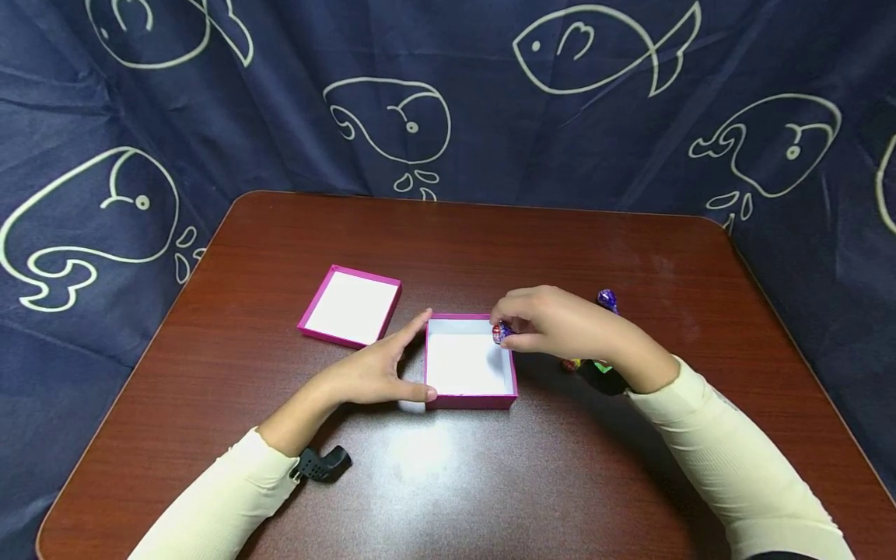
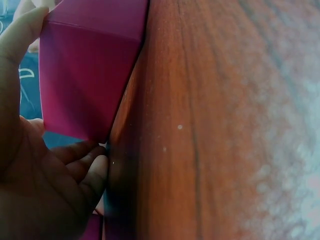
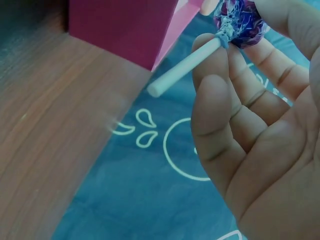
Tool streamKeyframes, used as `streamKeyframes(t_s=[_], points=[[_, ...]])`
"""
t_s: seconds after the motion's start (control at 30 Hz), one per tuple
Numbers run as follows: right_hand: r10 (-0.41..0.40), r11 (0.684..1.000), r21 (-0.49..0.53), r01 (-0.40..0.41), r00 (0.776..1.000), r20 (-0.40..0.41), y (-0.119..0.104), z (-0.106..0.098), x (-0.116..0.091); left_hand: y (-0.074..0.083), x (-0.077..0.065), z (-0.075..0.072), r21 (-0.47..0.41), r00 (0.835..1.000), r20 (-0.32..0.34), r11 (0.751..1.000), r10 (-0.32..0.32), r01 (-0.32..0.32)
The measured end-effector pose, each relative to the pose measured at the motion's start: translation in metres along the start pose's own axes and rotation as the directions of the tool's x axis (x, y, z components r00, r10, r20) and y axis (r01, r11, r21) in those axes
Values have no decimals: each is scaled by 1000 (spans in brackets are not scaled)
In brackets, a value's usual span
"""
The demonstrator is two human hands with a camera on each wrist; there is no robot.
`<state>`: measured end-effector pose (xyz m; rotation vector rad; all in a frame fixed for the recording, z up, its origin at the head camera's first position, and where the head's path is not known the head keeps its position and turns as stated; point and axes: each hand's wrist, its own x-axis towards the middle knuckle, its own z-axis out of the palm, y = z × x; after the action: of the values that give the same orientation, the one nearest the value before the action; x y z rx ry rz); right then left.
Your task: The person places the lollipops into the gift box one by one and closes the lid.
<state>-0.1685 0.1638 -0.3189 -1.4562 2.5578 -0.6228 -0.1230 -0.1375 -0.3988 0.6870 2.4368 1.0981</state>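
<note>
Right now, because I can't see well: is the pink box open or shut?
Open: the pink box shows its white inside in the head view, and the lid lies apart on the table.

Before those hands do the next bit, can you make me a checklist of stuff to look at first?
1. Lollipop held: ok, pinched in the right hand's fingers.
2. Box open: ok, the lid lies off to its left, hollow side up.
3. Left hand on the box: ok, thumb and a finger touch its left corners.
4. Room inside: ok, the white bottom shows.
5. Whole lollipop inside the rim: cannot tell, the right hand hides its stick from above.
6. Table clear on the right: not ok, another purple-wrapped sweet lies there.
</note>
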Motion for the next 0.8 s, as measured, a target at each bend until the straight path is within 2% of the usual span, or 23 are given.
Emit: streamKeyframes(t_s=[0.27, 0.57, 0.8], points=[[-61, 998, -1, 61, 998, 26, -2, 3, 16, 0, 0, 0, -15, 1000, 1, 1000, -4, 4], [-72, 997, -29, 75, 991, 109, -14, 7, 35, -3, 1, 0, -19, 1000, 7, 1000, -13, 13], [-114, 991, -53, 120, 987, 112, -18, 17, 47, -4, 2, 0, -5, 1000, 5, 1000, -1, 1]])
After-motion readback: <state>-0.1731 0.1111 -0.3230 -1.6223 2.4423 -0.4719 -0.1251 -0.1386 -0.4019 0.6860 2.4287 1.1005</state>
